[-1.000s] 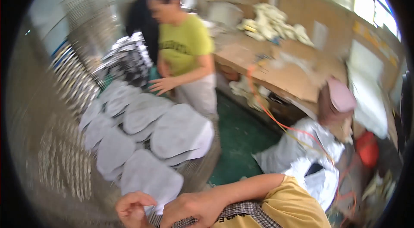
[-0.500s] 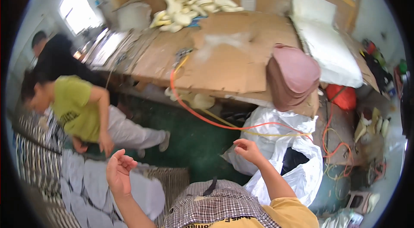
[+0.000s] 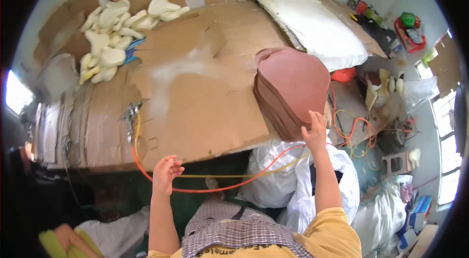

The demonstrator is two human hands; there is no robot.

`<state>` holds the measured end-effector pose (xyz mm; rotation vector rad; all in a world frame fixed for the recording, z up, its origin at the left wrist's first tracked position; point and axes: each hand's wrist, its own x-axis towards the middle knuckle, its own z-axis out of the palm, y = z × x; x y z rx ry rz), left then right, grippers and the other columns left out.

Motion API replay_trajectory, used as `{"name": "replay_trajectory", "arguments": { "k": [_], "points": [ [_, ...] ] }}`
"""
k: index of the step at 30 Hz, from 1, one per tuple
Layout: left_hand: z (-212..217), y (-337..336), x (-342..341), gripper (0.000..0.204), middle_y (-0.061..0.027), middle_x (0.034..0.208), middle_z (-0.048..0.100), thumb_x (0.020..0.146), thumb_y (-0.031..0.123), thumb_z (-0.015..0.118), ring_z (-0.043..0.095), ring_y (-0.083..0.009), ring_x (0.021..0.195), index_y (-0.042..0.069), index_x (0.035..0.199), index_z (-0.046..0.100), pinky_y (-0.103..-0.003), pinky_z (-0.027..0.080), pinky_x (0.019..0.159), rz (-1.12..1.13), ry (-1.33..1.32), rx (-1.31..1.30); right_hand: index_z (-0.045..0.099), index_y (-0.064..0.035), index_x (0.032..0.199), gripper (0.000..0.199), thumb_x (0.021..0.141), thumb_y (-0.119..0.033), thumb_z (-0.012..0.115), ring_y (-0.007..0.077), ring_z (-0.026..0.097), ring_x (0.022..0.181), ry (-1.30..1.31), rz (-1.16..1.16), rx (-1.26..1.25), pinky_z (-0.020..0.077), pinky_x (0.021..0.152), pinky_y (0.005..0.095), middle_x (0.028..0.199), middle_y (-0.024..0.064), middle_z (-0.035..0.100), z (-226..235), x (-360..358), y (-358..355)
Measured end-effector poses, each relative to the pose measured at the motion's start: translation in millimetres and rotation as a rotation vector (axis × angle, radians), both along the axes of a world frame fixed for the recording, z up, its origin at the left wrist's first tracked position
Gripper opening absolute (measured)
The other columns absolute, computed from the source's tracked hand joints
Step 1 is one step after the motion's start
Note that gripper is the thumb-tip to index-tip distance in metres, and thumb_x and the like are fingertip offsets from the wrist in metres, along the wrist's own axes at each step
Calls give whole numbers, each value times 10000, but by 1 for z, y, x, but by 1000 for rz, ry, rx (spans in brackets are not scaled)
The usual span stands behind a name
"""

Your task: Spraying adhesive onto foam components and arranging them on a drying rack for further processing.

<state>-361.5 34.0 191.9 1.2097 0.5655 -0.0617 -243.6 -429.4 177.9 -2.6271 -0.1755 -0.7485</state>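
Note:
A stack of reddish-brown, seat-shaped sheets [image 3: 295, 75] lies at the right front of a cardboard-covered table [image 3: 210, 116]. My right hand [image 3: 315, 130] is at the near right edge of that stack, fingers apart and nothing gripped; whether the fingertips touch the sheets I cannot tell. Loosely bent, the fingers of my left hand [image 3: 167, 174] hold nothing, in front of the table's near edge. A metal spray gun [image 3: 131, 111] rests on the table's left part, with an orange hose [image 3: 210, 190] and a yellow hose running from it past my hands.
Cream foam seat shapes [image 3: 108, 55] are heaped at the back left. A white-wrapped slab [image 3: 312, 28] stands at the back right. White plastic bags [image 3: 266, 180] bulge below the table's front. At the lower left a person in a green shirt [image 3: 66, 243] is partly in view.
My view has turned right and come closer to the table. My right hand has reached forward to the brown stack. The person in green now appears lower in the picture.

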Motion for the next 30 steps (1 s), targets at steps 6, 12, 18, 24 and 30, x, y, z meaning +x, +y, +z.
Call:
{"name": "replay_trajectory", "arguments": {
  "k": [6,12,18,24,30],
  "points": [
    [-7,6,131,222,-61,842,619,896,188,515,598,-142,731,35,1047,569,-266,482,689,-271,44,50,540,-76,1098,571,561,-95,734,300,482,1004,250,-52,-309,400,877,421,1069,107,501,21,38,4],
    [-6,-70,231,271,-55,868,637,852,190,558,589,-110,758,35,1072,593,-256,481,680,-646,-87,258,563,-88,1071,529,567,-84,722,301,504,954,335,29,-218,443,830,383,1015,99,525,34,51,-10],
    [7,-210,262,357,-96,949,610,799,144,616,576,-196,910,21,1126,544,-310,473,790,-979,-429,518,600,-67,1020,430,594,-55,657,289,514,936,328,16,-127,450,820,381,975,95,549,30,49,-13],
    [7,-312,267,524,-146,1072,529,658,131,691,426,-354,1111,27,1142,520,-433,336,972,-973,-1150,1000,613,-52,985,393,594,-67,647,281,543,880,371,76,-104,455,787,373,923,90,578,50,66,-34],
    [-22,-337,286,238,-19,812,550,656,148,614,499,-213,786,86,874,543,-354,387,678,-831,-1277,1102,576,-34,1044,443,614,-101,654,311,546,912,396,101,68,440,817,391,952,126,584,52,87,-40]
  ]
}}
